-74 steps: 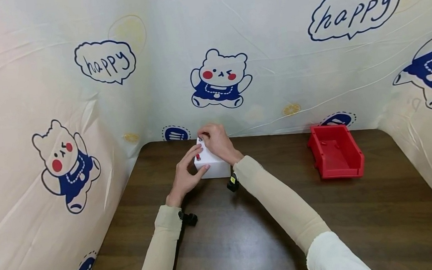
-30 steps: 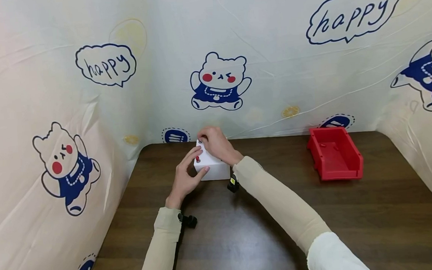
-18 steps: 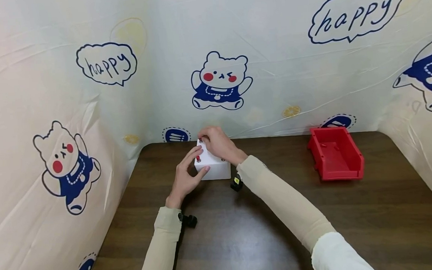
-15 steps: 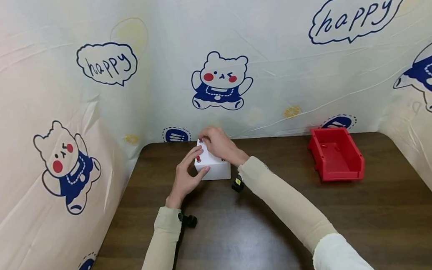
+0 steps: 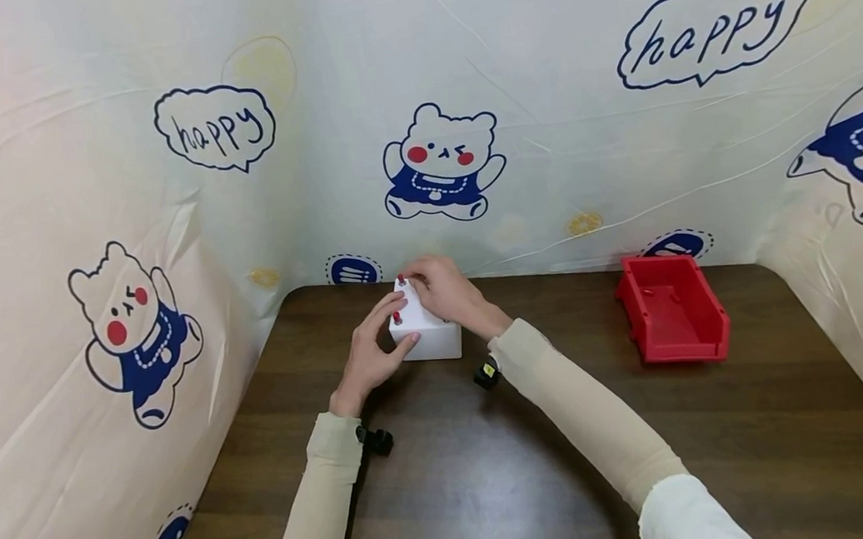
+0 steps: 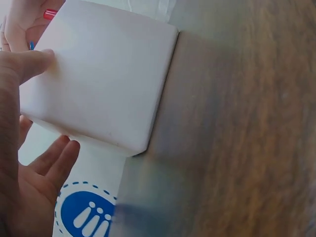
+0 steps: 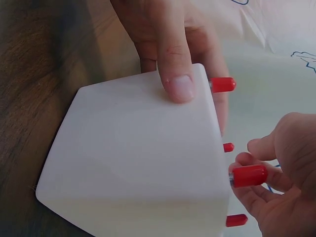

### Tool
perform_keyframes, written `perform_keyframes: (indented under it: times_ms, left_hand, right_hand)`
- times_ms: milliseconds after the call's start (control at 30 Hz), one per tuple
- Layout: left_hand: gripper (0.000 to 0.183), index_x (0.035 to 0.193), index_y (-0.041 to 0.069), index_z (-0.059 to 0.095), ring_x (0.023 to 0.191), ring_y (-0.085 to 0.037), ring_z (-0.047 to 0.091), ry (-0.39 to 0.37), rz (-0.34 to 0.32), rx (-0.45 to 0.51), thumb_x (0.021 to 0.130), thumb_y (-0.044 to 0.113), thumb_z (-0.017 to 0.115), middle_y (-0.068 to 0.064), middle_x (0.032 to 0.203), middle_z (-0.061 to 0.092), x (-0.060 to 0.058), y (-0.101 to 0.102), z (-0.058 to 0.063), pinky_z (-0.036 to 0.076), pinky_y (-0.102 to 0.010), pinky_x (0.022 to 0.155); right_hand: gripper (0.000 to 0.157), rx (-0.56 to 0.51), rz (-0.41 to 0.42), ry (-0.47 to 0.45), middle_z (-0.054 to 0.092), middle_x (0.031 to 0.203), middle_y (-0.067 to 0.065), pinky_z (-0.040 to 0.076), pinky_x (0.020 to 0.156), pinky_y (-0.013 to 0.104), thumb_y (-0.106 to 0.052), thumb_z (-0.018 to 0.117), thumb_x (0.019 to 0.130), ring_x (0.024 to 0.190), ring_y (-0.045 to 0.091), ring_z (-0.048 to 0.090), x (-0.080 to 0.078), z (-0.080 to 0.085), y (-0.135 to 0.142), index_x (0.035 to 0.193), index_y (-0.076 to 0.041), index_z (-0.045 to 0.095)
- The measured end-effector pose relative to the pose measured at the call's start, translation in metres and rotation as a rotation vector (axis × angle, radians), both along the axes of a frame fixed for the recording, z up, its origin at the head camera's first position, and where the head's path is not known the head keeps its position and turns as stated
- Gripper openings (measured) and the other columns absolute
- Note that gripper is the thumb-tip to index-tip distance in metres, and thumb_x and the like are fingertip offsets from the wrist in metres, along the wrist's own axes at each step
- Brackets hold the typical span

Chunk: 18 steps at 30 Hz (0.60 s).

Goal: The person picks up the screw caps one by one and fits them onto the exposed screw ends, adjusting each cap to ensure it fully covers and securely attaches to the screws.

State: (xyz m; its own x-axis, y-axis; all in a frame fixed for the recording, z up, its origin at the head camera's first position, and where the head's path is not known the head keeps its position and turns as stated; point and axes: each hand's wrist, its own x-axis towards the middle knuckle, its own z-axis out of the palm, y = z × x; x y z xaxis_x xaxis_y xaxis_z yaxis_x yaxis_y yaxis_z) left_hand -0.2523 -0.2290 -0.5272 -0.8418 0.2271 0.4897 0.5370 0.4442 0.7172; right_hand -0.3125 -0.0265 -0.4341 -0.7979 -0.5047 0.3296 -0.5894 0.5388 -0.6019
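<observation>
A white box (image 5: 432,342) sits near the table's back edge, with several red-capped toggle switches (image 7: 249,176) standing up from its top. My left hand (image 5: 370,353) holds its left front corner, thumb on the front face and fingers along the left side. Over the top is my right hand (image 5: 448,292), fingers loosely curled close to the far-left red cap (image 5: 401,280). In the right wrist view a small gap shows between the right thumb tip and the small far cap (image 7: 228,147). That hand covers part of the box's top in the head view.
On the right of the brown wooden table (image 5: 563,427) stands a red plastic bin (image 5: 671,319) with small pieces inside. A printed cloth (image 5: 542,128) rises directly behind the table and along both sides.
My right hand has drawn back slightly to the right from the far-left switch, and its red cap, earlier covered by the fingers, now shows. My left hand stays on the box.
</observation>
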Motion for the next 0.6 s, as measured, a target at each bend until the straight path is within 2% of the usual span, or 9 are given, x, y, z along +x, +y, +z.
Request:
perform_keyframes:
  times_ms: [267, 600]
  left_hand:
    - [0.062, 0.146, 0.014, 0.061, 0.144, -0.025, 0.053, 0.042, 0.003, -0.086, 0.090, 0.018, 0.087, -0.005, 0.159, 0.053, 0.000, 0.004, 0.009, 0.047, -0.052, 0.120]
    - [0.063, 0.148, 0.017, 0.060, 0.143, -0.025, 0.055, 0.022, 0.052, -0.218, 0.092, 0.030, 0.086, -0.002, 0.160, 0.052, 0.005, 0.002, 0.015, 0.049, -0.055, 0.117]
  right_hand:
    - [0.024, -0.031, -0.009, 0.009, 0.075, 0.127, 0.013, 0.063, 0.095, 0.039, -0.009, 0.062, 0.107, 0.113, 0.026, 0.072, 0.012, 0.008, 0.019, 0.124, -0.002, 0.077]
    - [0.023, -0.043, -0.024, 0.037, 0.075, 0.118, 0.009, 0.062, 0.090, 0.040, -0.012, 0.064, 0.106, 0.102, 0.022, 0.069, 0.021, 0.004, 0.050, 0.123, -0.004, 0.077]
